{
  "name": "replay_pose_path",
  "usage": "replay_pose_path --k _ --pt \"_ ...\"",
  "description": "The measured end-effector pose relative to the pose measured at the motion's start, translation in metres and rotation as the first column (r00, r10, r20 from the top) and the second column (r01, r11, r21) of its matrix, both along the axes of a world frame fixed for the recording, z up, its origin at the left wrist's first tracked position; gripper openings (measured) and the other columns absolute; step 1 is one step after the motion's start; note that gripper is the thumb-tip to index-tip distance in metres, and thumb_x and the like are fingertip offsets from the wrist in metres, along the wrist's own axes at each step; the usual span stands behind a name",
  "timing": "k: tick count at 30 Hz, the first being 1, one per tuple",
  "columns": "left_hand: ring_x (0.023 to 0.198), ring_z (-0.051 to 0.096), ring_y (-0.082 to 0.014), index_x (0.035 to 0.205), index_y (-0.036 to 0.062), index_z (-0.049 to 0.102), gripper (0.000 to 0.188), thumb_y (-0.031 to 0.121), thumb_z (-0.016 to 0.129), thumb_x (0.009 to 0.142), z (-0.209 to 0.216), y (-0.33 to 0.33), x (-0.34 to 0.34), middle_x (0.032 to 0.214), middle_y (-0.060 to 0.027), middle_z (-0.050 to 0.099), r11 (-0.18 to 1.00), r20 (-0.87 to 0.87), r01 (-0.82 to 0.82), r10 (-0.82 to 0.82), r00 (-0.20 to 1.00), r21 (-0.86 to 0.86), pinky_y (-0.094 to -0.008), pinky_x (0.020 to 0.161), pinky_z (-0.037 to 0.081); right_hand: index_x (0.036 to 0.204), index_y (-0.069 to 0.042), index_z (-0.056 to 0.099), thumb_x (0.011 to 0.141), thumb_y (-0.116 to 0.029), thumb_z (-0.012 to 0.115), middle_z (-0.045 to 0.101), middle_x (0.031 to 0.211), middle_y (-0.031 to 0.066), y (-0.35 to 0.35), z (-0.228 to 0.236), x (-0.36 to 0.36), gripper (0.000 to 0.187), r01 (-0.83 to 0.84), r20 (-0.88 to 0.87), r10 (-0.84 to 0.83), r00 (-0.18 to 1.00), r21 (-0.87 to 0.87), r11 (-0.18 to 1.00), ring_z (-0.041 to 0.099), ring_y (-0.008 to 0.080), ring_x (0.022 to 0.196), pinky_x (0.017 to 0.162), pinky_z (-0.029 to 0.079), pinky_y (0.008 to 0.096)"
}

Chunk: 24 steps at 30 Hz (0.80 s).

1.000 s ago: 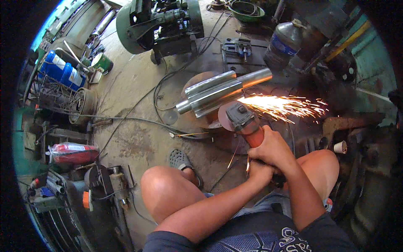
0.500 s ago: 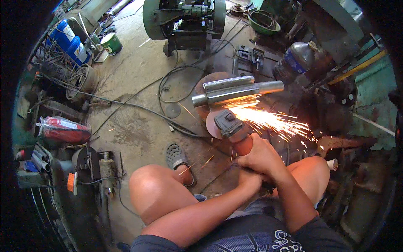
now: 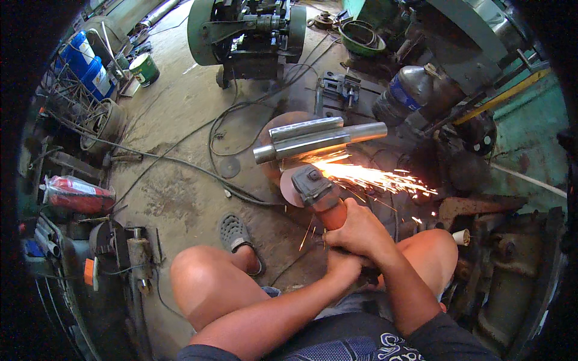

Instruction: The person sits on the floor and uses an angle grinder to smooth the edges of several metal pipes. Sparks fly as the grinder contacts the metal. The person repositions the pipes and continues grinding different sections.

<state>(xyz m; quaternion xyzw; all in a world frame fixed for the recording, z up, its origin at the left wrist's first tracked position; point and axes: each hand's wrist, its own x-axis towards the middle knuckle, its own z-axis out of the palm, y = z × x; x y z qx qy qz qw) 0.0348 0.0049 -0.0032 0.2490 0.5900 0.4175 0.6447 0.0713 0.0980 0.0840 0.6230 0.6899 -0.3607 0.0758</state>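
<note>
My right hand (image 3: 361, 230) is wrapped round the orange body of an angle grinder (image 3: 314, 188). Just below and behind it, my left hand (image 3: 345, 268) is closed on the rear part of the same tool, mostly hidden by my right hand and wrist. The grinder's pale disc (image 3: 289, 188) is at the near side of a shiny steel shaft (image 3: 310, 144) with a ridged block along its middle. Bright sparks (image 3: 373, 176) stream to the right from beneath the shaft. The exact contact spot is hidden by glare and the grinder's head.
Under the shaft is a round rusty support (image 3: 274, 129). Black cables (image 3: 211, 135) snake across the floor. A wheeled machine (image 3: 250, 36) stands ahead, a vise (image 3: 343, 87) and large plastic bottle (image 3: 406, 90) at right. A red bundle in plastic (image 3: 78, 195) lies at left.
The whole view has shifted, so the scene sits further left and slightly lower. Both hands keep their hold on the angle grinder, and sparks still fly to the right.
</note>
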Motion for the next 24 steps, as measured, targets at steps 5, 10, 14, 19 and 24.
replay_pose_path --k 5,10,14,19,24 --pt "0.100 0.072 -0.0202 0.121 0.0008 0.064 0.047 0.022 0.079 0.082 0.008 0.012 0.014 0.107 -0.0107 0.074 0.995 0.028 0.068 -0.070 0.997 0.070 -0.0409 0.082 0.057 0.114 0.006 0.056 0.066 -0.034 0.084 0.070 0.107 0.0318 0.008 0.004 0.025 0.069 0.095 -0.028 -0.096 0.995 -0.027 0.995 0.070 0.0469 0.104 0.091 0.057 0.0496" --pt "0.091 0.074 -0.0235 0.113 0.0001 0.068 0.046 0.014 0.081 0.072 0.020 0.023 0.024 0.100 -0.0125 0.076 0.984 -0.003 0.174 -0.174 0.985 0.027 -0.0421 0.078 0.058 0.112 0.005 0.059 0.065 -0.031 0.086 0.071 0.108 0.0299 0.013 0.005 0.045 0.065 0.151 -0.095 -0.144 0.985 0.075 0.986 0.071 0.0447 0.104 0.091 0.056 0.0480" --pt "0.092 0.074 -0.0232 0.103 0.0011 0.072 0.039 0.012 0.082 0.067 0.021 0.033 0.027 0.097 -0.0097 0.077 0.952 0.082 0.302 -0.298 0.951 -0.040 -0.0425 0.080 0.058 0.113 0.005 0.059 0.065 -0.030 0.087 0.071 0.108 0.0293 0.019 0.000 0.061 0.066 0.218 -0.079 -0.214 0.974 0.045 0.975 0.071 0.0434 0.104 0.090 0.055 0.0474" --pt "0.094 0.073 -0.0217 0.096 -0.0007 0.072 0.034 0.009 0.081 0.064 0.016 0.039 0.035 0.096 -0.0098 0.077 0.951 0.147 0.292 -0.276 0.950 -0.098 -0.0415 0.079 0.058 0.113 0.005 0.059 0.065 -0.031 0.087 0.071 0.106 0.0294 0.023 -0.008 0.070 0.065 0.233 -0.132 -0.220 0.966 0.096 0.968 0.071 0.0439 0.104 0.090 0.056 0.0474" --pt "0.093 0.073 -0.0234 0.101 -0.0003 0.072 0.037 0.012 0.081 0.067 0.017 0.034 0.033 0.097 -0.0113 0.076 0.947 0.058 0.319 -0.317 0.947 -0.033 -0.0419 0.078 0.058 0.112 0.005 0.059 0.066 -0.031 0.086 0.071 0.108 0.0297 0.020 -0.005 0.066 0.065 0.235 -0.102 -0.230 0.968 0.041 0.971 0.071 0.0436 0.105 0.089 0.056 0.0475"
